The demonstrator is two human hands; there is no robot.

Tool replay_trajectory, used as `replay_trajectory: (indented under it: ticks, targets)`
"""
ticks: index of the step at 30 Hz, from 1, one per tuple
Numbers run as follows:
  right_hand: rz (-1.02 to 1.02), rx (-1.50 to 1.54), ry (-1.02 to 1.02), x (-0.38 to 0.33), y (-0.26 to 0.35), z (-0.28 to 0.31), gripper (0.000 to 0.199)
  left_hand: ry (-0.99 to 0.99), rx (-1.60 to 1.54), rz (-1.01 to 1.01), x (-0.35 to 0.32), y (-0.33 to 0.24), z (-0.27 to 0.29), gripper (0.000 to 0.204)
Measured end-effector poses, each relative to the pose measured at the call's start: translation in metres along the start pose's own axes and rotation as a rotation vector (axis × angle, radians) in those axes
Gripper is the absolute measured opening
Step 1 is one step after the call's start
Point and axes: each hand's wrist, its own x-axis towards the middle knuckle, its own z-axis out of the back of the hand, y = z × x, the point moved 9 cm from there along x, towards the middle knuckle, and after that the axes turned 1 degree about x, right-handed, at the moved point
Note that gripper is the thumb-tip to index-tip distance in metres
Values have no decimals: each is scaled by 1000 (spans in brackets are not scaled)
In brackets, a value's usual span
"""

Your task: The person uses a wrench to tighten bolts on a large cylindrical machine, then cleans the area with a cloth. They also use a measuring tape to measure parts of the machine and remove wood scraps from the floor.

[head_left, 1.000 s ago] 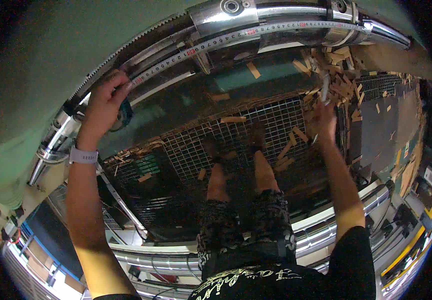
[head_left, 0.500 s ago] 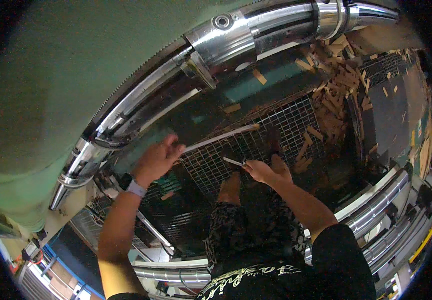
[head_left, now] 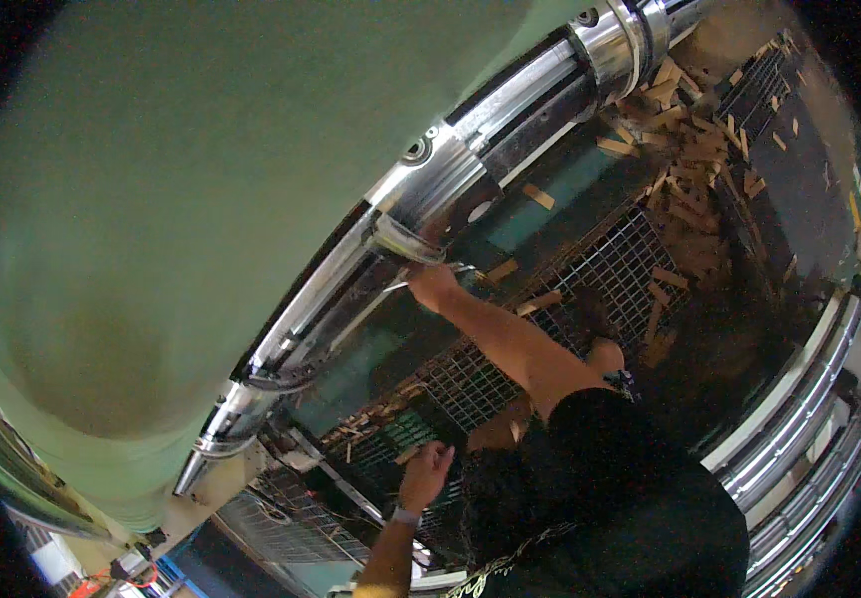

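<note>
My right hand [head_left: 435, 286] reaches up to the underside of the shiny metal shaft [head_left: 440, 184], its fingers closed round a slim silver metal tool [head_left: 466, 268]. Parts of the tool stick out on both sides of the fist; its exact kind is not clear. The hand is close to a collar [head_left: 405, 239] on the shaft, and whether the tool touches it cannot be told. Lower down, near my body, my left hand [head_left: 424, 480] hovers over the dark floor. Its fingers are loosely bent and a little apart, with nothing visible in them.
A large green roller [head_left: 201, 199] fills the upper left behind the shaft. Beneath lie a metal floor grate [head_left: 600, 269] and a heap of brown cardboard scraps [head_left: 694, 189]. More chrome rollers [head_left: 799, 409] stand at the right. A metal bar [head_left: 341, 478] runs near my left hand.
My right hand has moved up and left with the tool, to the shaft. My left hand has drawn back toward my body, away from the pale strip. The view has turned and shifted.
</note>
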Motion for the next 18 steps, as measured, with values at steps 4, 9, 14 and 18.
replay_trajectory:
  ticks: [4,9,14,18]
  targets:
    - [29,62,-125,28,-9,-32,13,170,-111,215,-16,18,-20,30]
    - [-225,418,493,-118,-35,6,42,224,-52,222,-13,29,-46,27]
    - [-601,471,386,-254,-155,80,42,284,-381,155,35,49,-120,28]
    - [-833,616,223,-335,-228,136,43,397,-129,99,94,-74,-107,29]
